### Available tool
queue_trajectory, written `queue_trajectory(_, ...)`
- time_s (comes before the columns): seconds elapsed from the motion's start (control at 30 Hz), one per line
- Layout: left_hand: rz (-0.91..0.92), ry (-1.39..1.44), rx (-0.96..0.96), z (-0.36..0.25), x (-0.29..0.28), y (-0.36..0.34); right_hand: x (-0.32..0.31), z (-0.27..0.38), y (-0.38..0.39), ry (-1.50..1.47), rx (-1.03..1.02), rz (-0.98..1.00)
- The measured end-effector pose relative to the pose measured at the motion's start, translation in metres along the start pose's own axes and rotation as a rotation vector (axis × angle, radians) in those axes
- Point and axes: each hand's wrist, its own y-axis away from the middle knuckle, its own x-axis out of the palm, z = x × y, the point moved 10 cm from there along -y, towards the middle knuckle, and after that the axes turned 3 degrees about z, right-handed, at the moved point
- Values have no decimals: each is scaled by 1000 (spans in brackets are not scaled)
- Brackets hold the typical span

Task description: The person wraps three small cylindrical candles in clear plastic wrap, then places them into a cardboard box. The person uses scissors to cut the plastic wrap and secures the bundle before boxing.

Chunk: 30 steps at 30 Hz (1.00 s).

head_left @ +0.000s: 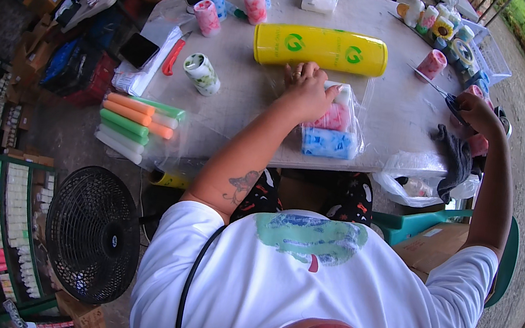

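Observation:
A yellow roll of clear plastic film (321,49) lies across the table in front of me. Between it and me sits a row of cylinder candles under film: a white one, a pink one and a blue candle (329,144). My left hand (307,90) rests over the film between roll and candles, fingers bent down on it; the fingertips are partly hidden. Off to the right, my right hand (480,116) is closed round the dark handles of a pair of scissors (436,86), blades pointing left, beside a pink-and-white candle (431,65).
More marbled candles (202,74) stand on the left and far left. Orange, green and white rods (126,116) lie at the near-left edge, by a phone (138,51). A dark cloth (454,165) and plastic bag hang at the right edge. A black fan (94,235) stands lower left.

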Motion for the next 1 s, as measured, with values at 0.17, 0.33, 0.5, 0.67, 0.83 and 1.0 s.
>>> queue_trajectory(0.17,-123,-22,27,4,-2,2,18,37,7,271,-47,239)
queue_trajectory(0.33,-3,-26,-13,-1,-5,3,35,60,0,371,-56,253)
queue_trajectory(0.5,-11,-20,-10,-2,-3,2,72,55,-55,145,-53,371)
queue_trajectory(0.67,15,-19,-18,-1,-3,4,92,102,-88,175,-89,420)
queue_trajectory(0.83,3,-15,-9,-1,-3,5,92,144,-87,189,-73,440)
queue_trajectory(1.0,-160,-17,39,4,-1,3,100,167,-96,156,-159,432)
